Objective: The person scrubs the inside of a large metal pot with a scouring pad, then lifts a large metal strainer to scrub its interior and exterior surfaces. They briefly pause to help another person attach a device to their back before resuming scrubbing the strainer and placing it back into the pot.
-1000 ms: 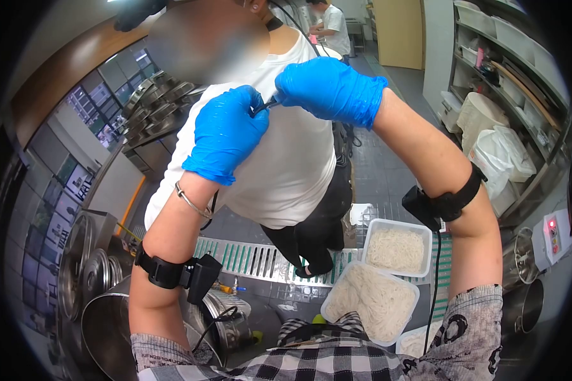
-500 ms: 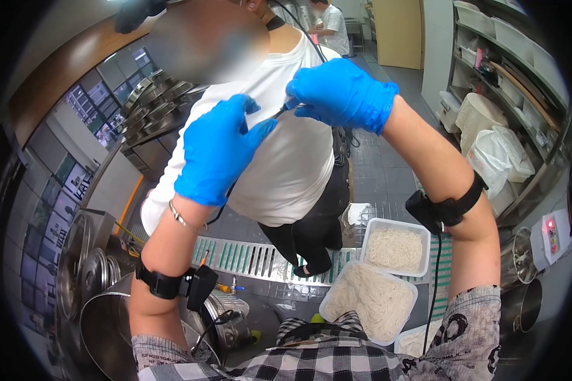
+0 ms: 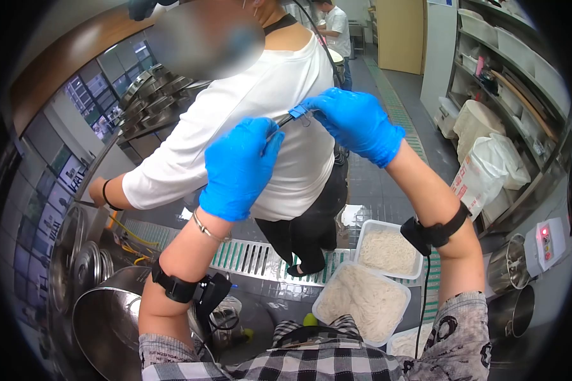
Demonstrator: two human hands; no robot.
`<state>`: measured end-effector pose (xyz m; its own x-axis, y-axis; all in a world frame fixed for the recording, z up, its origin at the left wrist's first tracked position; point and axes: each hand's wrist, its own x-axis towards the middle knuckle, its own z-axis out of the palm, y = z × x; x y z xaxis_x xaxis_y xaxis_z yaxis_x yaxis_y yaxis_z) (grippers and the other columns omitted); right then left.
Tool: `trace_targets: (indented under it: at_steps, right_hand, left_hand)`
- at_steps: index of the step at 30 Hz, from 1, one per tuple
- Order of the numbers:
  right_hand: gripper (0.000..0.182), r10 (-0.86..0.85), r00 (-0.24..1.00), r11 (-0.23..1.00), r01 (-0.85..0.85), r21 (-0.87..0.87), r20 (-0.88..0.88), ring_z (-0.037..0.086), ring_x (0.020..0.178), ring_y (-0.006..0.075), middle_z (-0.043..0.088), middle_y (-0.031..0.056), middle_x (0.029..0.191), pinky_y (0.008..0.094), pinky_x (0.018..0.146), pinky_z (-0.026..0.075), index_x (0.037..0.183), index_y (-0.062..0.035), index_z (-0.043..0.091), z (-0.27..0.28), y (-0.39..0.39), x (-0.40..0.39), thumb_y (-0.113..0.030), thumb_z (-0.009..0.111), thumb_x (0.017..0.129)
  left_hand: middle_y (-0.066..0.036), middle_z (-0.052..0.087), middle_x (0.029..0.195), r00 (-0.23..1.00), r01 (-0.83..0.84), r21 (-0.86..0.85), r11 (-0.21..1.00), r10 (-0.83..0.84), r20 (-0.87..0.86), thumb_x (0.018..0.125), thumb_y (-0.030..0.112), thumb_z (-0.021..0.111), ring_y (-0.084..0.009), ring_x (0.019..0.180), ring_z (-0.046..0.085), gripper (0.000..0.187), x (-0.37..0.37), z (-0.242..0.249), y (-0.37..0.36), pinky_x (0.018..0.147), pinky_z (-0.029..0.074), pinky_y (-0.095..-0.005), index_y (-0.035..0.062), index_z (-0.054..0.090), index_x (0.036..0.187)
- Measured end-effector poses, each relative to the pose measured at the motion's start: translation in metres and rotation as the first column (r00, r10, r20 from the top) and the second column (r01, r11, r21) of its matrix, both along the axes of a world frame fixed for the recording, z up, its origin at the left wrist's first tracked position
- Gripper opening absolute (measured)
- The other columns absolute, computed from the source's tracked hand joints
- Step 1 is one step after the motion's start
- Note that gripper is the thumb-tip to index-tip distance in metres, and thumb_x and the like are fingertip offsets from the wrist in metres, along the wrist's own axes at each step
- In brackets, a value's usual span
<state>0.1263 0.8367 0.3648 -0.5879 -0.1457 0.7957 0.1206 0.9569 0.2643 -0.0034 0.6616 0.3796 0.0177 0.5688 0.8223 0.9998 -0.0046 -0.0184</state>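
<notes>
In front of a person's white shirt (image 3: 235, 108), both my blue-gloved hands are raised and close together. My left hand (image 3: 236, 170) pinches a thin black cable (image 3: 283, 121) between thumb and fingers. My right hand (image 3: 357, 125) closes on a small blue clip-like piece (image 3: 297, 112), which sits at the cable's end near the fingertips. A thin dark wire loop hangs beside that piece. Where exactly the cable joins it is too small to tell.
White tubs of noodles (image 3: 368, 289) stand on the floor by a drain grate (image 3: 241, 257). A large steel pot (image 3: 102, 311) is at lower left. Shelves (image 3: 511, 82) with bins line the right. Another person (image 3: 337, 32) is at the back.
Both my hands have moved down and to the right, and the blue piece shows more plainly. The person in white has extended an arm to the left.
</notes>
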Motion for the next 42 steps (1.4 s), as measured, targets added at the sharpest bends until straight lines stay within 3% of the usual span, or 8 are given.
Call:
trace_targets:
  at_steps: [7,10,13,19,22,28,35,42]
  right_hand:
    - [0.019,-0.003,0.977,0.96,-0.057,-0.274,-0.213,0.058,0.062,0.0235,0.06,0.008,0.076,0.0297,0.053,0.046,0.09,-0.0113,0.059,-0.036,-0.015,0.003,-0.021,0.066,0.074]
    - [0.02,-0.021,0.967,0.909,-0.087,-0.408,-0.253,0.057,0.06,0.0244,0.059,0.0084,0.074,0.0303,0.052,0.046,0.087,-0.0107,0.06,-0.043,-0.024,-0.013,-0.024,0.067,0.074]
    - [0.022,-0.076,0.955,0.924,-0.042,-0.381,-0.288,0.057,0.06,0.0273,0.057,0.0093,0.071,0.0345,0.052,0.045,0.081,-0.0105,0.058,-0.045,-0.024,-0.032,-0.033,0.057,0.081]
    - [0.025,-0.097,0.942,0.977,0.029,-0.212,-0.321,0.056,0.054,0.0258,0.056,0.0102,0.064,0.0338,0.047,0.043,0.074,-0.0101,0.06,-0.018,-0.024,-0.022,-0.034,0.057,0.08]
    - [0.024,-0.038,0.932,0.97,-0.052,-0.236,-0.36,0.056,0.054,0.0251,0.054,0.0102,0.062,0.0328,0.047,0.043,0.069,-0.0101,0.059,-0.011,-0.023,-0.022,-0.031,0.058,0.08]
    - [0.025,-0.039,0.939,0.984,-0.023,-0.176,-0.342,0.056,0.053,0.0246,0.053,0.0098,0.061,0.0328,0.046,0.043,0.064,-0.01,0.055,-0.005,-0.022,-0.025,-0.03,0.057,0.079]
    - [0.011,-0.044,0.958,0.995,0.016,-0.101,-0.283,0.056,0.056,0.0235,0.054,0.0065,0.064,0.0318,0.049,0.045,0.076,-0.0123,0.057,0.003,-0.009,-0.027,-0.021,0.064,0.075]
    - [0.007,0.045,0.974,0.997,-0.031,0.064,-0.221,0.055,0.06,0.0242,0.049,0.0081,0.068,0.0331,0.049,0.045,0.079,-0.0099,0.048,0.009,-0.001,-0.028,-0.013,0.053,0.076]
  left_hand:
    - [-0.007,0.056,0.069,0.995,0.065,-0.03,0.997,-0.062,0.075,0.072,0.01,0.066,-0.0207,0.057,0.056,0.012,0.002,-0.033,-0.025,0.052,0.044,-0.0286,0.0091,0.059,0.081]
    - [-0.007,0.055,0.07,0.996,-0.038,-0.014,0.999,0.036,-0.085,0.072,0.012,0.067,-0.0237,0.06,0.055,0.014,-0.009,-0.028,-0.008,0.053,0.044,-0.0305,0.0093,0.058,0.082]
    - [-0.007,0.054,0.073,0.975,-0.095,0.057,0.994,0.104,-0.195,0.072,0.016,0.066,-0.0258,0.064,0.055,0.017,-0.012,-0.018,0.01,0.055,0.044,-0.0327,0.0099,0.056,0.084]
    - [-0.008,0.051,0.079,0.95,-0.167,0.089,0.982,0.184,-0.252,0.071,0.02,0.066,-0.0249,0.071,0.055,0.024,-0.017,-0.001,0.03,0.056,0.045,-0.0348,0.0106,0.055,0.09]
    - [-0.008,0.051,0.079,0.96,-0.108,0.086,0.99,0.126,-0.249,0.071,0.021,0.065,-0.0248,0.071,0.054,0.023,-0.018,-0.001,0.036,0.056,0.045,-0.035,0.011,0.055,0.09]
    - [-0.007,0.051,0.08,0.929,-0.221,0.072,0.973,0.232,-0.288,0.071,0.019,0.063,-0.0251,0.071,0.054,0.02,-0.015,0.001,0.043,0.055,0.045,-0.0346,0.0132,0.057,0.089]
    - [-0.006,0.05,0.081,0.907,-0.207,0.068,0.976,0.217,-0.361,0.07,0.014,0.062,-0.025,0.07,0.054,0.02,-0.022,0.011,0.042,0.054,0.045,-0.0353,0.0151,0.059,0.089]
    - [-0.006,0.051,0.079,0.908,-0.206,0.041,0.978,0.207,-0.366,0.07,0.015,0.063,-0.0246,0.07,0.055,0.019,-0.022,0.017,0.04,0.054,0.045,-0.0339,0.0158,0.059,0.088]
